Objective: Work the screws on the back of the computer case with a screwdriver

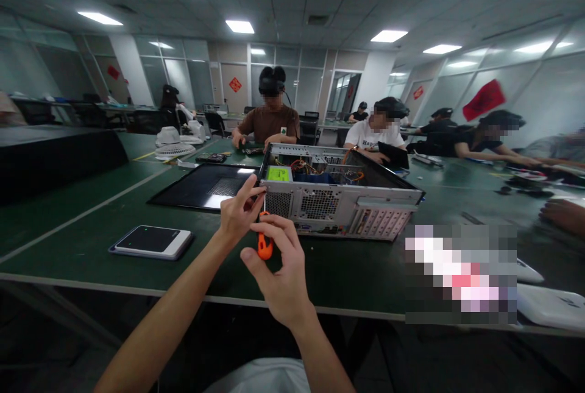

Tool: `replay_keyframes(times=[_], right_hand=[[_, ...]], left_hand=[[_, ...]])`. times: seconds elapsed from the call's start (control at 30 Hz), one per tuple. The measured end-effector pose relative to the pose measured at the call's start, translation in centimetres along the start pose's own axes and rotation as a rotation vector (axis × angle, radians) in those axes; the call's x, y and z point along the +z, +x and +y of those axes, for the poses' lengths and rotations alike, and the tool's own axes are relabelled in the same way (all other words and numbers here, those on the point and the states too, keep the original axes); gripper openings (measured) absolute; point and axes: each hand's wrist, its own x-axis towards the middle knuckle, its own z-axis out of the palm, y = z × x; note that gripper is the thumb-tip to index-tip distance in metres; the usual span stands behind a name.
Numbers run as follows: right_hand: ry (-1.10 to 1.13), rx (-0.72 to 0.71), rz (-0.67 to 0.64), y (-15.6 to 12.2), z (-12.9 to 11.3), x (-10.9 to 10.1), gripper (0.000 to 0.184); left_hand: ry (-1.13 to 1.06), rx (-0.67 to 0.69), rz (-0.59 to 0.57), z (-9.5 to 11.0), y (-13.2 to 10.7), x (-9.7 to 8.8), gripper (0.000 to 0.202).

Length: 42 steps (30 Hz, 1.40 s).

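Note:
An opened desktop computer case (pixel 315 210) lies on its side, its rear panel with vents and slot covers facing me. My left hand (pixel 237 210) is at the panel's left corner. Its fingers are bent close together by the screwdriver's thin shaft; what is between the fingertips is hidden. My right hand (pixel 281 265) is curled around a screwdriver with an orange handle (pixel 264 247), the thumb somewhat apart from the handle. The screwdriver's shaft points up toward the case corner. Inside the case, a bright green-labelled part (pixel 278 173) and coloured cables are visible.
A black side panel (pixel 192 189) lies left of the case. Nearer is a white-edged device with a dark top (pixel 153 240). A white fan (pixel 173 148) stands behind. At right is a white object (pixel 551 304) beside a blurred-out area. Co-workers (pixel 272 119) sit across the green table.

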Motion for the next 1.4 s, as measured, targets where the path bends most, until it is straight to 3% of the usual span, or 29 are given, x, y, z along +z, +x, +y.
replay_keyframes(times=[0.23,0.5,1.1,1.27,1.4], right_hand=[[-0.039,-0.017,0.019,0.5,-0.4,2.3,0.029],[-0.042,-0.004,0.049,0.4,-0.5,2.5,0.029],[0.013,0.025,0.092,0.2,-0.4,2.5,0.029],[0.065,0.011,0.017,-0.1,0.1,2.3,0.038],[0.031,-0.023,0.030,-0.2,0.4,2.1,0.037]], left_hand=[[-0.012,-0.070,-0.024,-0.4,-0.6,0.0,0.064],[-0.062,-0.191,-0.021,-0.1,-1.0,0.2,0.073],[-0.121,-0.213,-0.057,-0.2,-1.3,0.3,0.071],[-0.083,-0.235,-0.055,-0.1,-1.0,0.0,0.064],[-0.094,-0.261,-0.015,0.4,0.3,-0.8,0.044]])
